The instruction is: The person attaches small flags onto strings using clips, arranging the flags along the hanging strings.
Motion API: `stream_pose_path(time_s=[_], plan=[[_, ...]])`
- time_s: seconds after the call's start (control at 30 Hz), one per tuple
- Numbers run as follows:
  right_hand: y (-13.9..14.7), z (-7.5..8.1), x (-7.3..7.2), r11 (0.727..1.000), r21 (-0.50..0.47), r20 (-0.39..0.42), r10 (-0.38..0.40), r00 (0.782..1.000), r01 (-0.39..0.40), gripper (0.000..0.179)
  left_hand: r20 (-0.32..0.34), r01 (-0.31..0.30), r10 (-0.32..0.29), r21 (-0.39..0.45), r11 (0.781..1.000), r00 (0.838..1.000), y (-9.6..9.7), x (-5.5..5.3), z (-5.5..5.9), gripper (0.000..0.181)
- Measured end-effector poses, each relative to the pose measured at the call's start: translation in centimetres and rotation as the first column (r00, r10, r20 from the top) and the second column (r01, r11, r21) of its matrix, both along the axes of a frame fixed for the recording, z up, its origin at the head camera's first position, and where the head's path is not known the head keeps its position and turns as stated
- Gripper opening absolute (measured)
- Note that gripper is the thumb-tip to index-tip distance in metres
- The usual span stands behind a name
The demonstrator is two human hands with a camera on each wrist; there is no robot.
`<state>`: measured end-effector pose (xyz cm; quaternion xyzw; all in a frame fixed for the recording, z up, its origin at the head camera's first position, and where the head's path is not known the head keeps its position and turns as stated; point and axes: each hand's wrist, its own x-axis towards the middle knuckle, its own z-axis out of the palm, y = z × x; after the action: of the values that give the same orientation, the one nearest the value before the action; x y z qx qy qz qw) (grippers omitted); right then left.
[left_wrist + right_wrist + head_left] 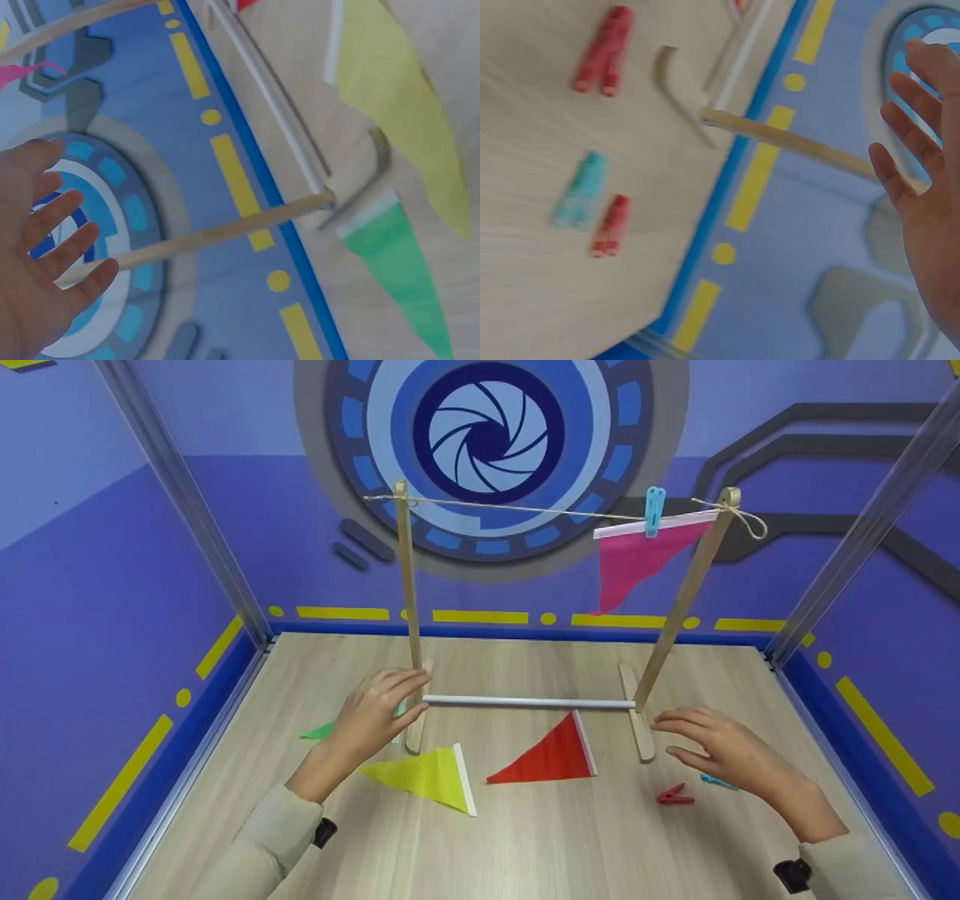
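In the head view, a stand has a left wooden post (409,585), a right wooden post (686,592) and a white rod (525,703) between their bases. A string (517,508) joins the tops. Near its right end a light-blue clothespin (654,512) clips a pink pennant (645,559). My left hand (375,716), fingers extended, is at the left post's base, partly covering a green pennant (319,730); contact is unclear. Just right of the right foot (639,727), my right hand (720,742) has loosely extended fingers and holds nothing. Both wrist views show spread fingers.
A yellow pennant (431,776) and a red pennant (551,754) lie on the table before the stand. A red clothespin (675,795) and a blue clothespin (718,781) lie near my right hand. Another red clothespin (611,225) shows in the right wrist view. Painted walls enclose the table.
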<state>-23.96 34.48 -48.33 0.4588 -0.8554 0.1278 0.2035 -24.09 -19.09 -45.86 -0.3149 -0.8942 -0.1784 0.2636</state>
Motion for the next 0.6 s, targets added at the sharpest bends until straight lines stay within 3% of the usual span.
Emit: stream_pose_path(time_s=[0.2, 0.33, 0.43, 0.6], plan=[[1.5, -2.7, 0.6, 0.999, -0.027, 0.087, -0.035, 0.996, 0.038, 0.053, -0.014, -0.062, 0.061, -0.116, 0.991, 0.998, -2.0, -0.4, -2.6, 0.04], [2.4, -4.3, 1.1, 0.997, -0.016, 0.156, -0.075, 0.985, 0.078, 0.053, 0.033, -0.083, 0.089, -0.145, 0.986, 0.995, -3.3, -0.6, -4.6, 0.04], [3.0, -5.5, 1.5, 0.992, 0.031, 0.232, -0.124, 0.965, 0.12, 0.048, 0.096, -0.089, 0.106, -0.162, 0.983, 0.99, -4.0, -0.8, -6.2, 0.039], [3.9, -7.5, 1.7, 0.977, 0.119, 0.359, -0.206, 0.91, 0.175, 0.039, 0.172, -0.096, 0.134, -0.212, 0.973, 0.976, -4.6, -1.2, -8.6, 0.039]])
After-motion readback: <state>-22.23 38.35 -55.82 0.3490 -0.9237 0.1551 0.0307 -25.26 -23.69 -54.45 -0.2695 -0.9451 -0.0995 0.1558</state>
